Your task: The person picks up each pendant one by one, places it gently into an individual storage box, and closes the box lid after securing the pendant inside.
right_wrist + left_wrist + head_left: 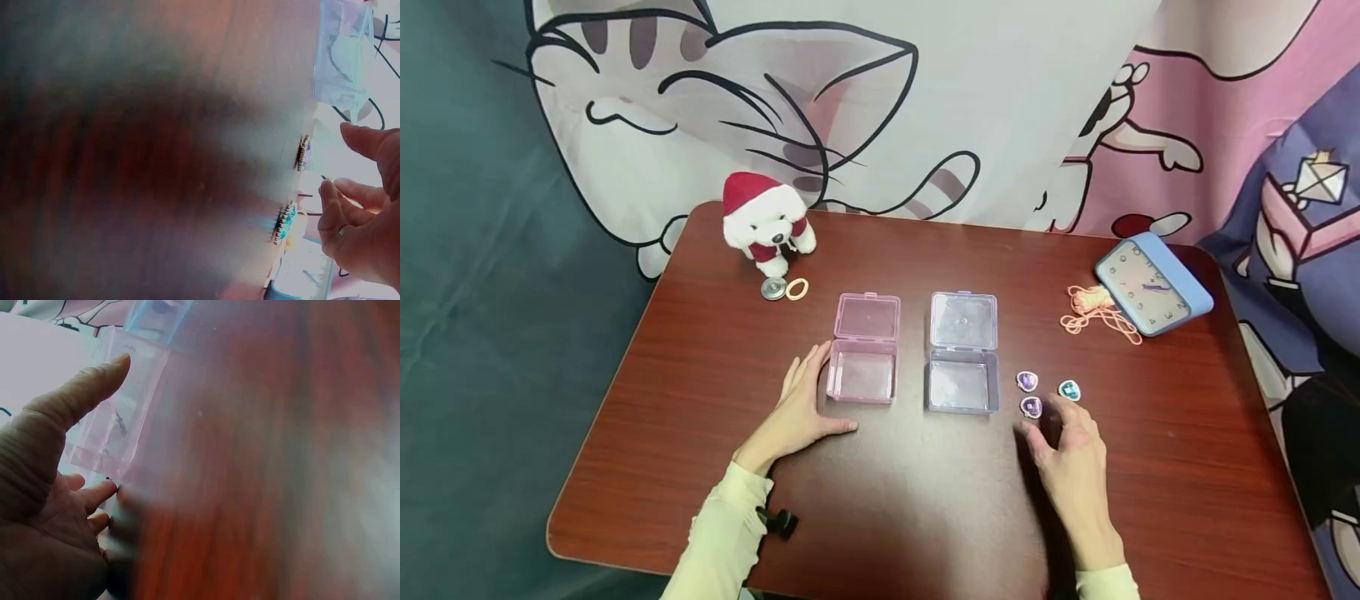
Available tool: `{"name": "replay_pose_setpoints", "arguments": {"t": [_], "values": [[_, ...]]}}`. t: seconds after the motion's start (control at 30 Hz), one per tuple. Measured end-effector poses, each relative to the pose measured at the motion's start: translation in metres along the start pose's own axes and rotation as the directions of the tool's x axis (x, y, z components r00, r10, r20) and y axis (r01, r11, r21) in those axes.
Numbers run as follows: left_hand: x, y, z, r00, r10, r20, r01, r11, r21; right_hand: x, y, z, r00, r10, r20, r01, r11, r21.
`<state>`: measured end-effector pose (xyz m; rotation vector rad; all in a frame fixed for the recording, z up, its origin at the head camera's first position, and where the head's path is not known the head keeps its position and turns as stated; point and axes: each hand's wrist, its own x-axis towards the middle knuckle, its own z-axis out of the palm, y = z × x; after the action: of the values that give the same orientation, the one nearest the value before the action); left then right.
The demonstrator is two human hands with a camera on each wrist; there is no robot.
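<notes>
Left hand [801, 408] rests flat, fingers extended, steadying the pink box [862, 350]. Right hand [1071, 454], fingers loosely curled and empty, reaches the nearest purple gem [1032, 407] right of it.

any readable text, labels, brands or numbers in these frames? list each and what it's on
Blue clock: numerals ring the dial, too small and tilted to read for sure.
Pink box and purple box: clear plastic, no label seen.
Plush dog: no tag or lettering visible.
Backdrop cloth: cartoon cats only, no words.
Both wrist views: too blurred to show any text.
</notes>
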<state>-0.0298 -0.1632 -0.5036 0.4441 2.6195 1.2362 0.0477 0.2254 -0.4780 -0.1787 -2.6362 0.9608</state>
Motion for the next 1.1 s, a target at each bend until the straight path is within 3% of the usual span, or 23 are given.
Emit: {"name": "replay_pose_setpoints", "arguments": {"t": [0.2,0.57,0.83,1.1], "values": [[0.008,-0.002,0.001,1.000,0.020,-0.014,-0.020,0.999,-0.028,0.003,0.004,0.003,0.999,0.037,-0.008,-0.038,0.999,-0.034],[0.012,-0.003,0.001,0.998,-0.030,-0.049,0.025,0.995,-0.098,0.010,0.003,0.010,0.999,0.031,0.038,-0.029,0.998,-0.055],[0.014,-0.004,0.000,0.997,0.014,-0.082,-0.022,0.996,-0.092,0.011,0.005,0.016,0.997,0.032,0.068,-0.028,0.997,-0.066],[0.014,-0.004,-0.001,0.997,-0.043,-0.066,0.036,0.994,-0.107,0.013,0.003,0.017,0.995,0.048,0.092,-0.042,0.997,-0.070]]}}
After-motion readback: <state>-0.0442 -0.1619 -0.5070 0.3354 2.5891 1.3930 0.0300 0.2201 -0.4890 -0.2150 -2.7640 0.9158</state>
